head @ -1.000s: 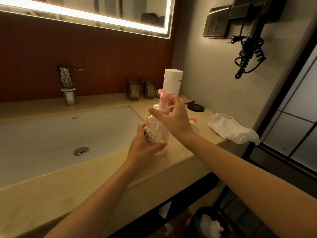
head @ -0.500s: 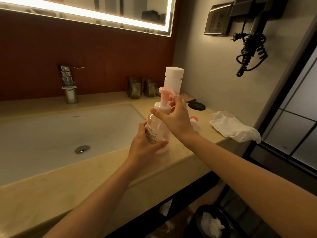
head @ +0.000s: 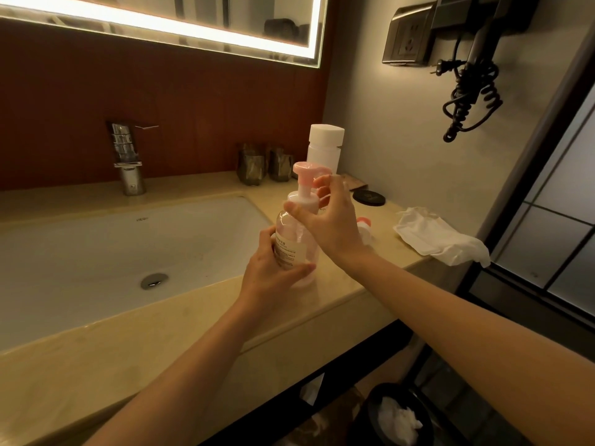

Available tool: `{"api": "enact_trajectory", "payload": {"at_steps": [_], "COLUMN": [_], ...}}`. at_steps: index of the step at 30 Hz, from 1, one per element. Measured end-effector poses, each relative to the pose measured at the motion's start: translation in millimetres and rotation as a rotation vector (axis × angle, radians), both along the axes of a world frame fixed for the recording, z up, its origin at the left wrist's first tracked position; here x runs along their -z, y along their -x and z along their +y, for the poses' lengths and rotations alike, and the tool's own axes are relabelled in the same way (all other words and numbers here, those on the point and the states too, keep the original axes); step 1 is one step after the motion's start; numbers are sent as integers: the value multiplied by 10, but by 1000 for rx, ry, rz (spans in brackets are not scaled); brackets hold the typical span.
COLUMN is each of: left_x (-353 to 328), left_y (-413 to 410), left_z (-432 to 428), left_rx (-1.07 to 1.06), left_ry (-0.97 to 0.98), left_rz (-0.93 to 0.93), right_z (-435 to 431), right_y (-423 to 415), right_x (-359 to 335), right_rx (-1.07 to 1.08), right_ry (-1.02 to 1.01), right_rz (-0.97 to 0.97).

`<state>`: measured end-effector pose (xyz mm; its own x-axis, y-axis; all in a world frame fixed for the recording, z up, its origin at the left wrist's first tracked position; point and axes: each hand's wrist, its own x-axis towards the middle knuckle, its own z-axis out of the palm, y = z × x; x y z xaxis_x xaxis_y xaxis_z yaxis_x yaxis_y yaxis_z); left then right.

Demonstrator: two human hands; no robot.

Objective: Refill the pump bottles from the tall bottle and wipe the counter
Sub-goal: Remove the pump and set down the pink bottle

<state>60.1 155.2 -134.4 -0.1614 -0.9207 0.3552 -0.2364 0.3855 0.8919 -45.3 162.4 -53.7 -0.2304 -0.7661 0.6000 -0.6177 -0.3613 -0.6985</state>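
Left hand (head: 273,272) wraps the pump bottle (head: 294,244), upright on the tabletop (head: 341,284) just right of the sink (head: 96,252). Right hand (head: 331,226) pinches its pump collar in a narrow grip. Risk: cross-threaded, it leaks; twisted too hard, it tips sinkward.

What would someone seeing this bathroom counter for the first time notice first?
Both hands meet on a clear pump bottle with a pink pump: the left hand holds its body, the right hand pinches the pump collar. Behind it stands the tall white bottle, and a crumpled white cloth lies on the counter, far right.
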Motion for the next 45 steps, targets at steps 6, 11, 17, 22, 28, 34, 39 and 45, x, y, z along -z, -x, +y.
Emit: {"api": "enact_trajectory", "payload": {"at_steps": [6, 11, 17, 22, 28, 34, 39, 45], "left_x": [4, 5, 14, 24, 29, 38, 36, 30], "left_y": [-4, -3, 2, 0, -3, -4, -2, 0], "left_z": [0, 9, -1, -6, -21, -33, -34, -28], "left_rx": [-6, 1, -12, -6, -3, -1, 3, 13], "left_ry": [2, 15, 20, 30, 32, 33, 32, 31], "left_rz": [-4, -13, -13, -4, -16, -15, -3, -1], "right_z": [96, 56, 59, 63, 15, 56, -18, 40], "right_y": [-4, -31, -5, -32, -56, -74, -74, -82], "right_x": [34, 28, 39, 45, 32, 49, 51, 92], "right_rx": [-127, -9, -17, -45, 40, -90, 54, -48], "right_ry": [-8, 18, 19, 1, 17, -39, -16, -7], "right_rz": [-97, 13, -10, -25, 13, -85, -8, -114]}}
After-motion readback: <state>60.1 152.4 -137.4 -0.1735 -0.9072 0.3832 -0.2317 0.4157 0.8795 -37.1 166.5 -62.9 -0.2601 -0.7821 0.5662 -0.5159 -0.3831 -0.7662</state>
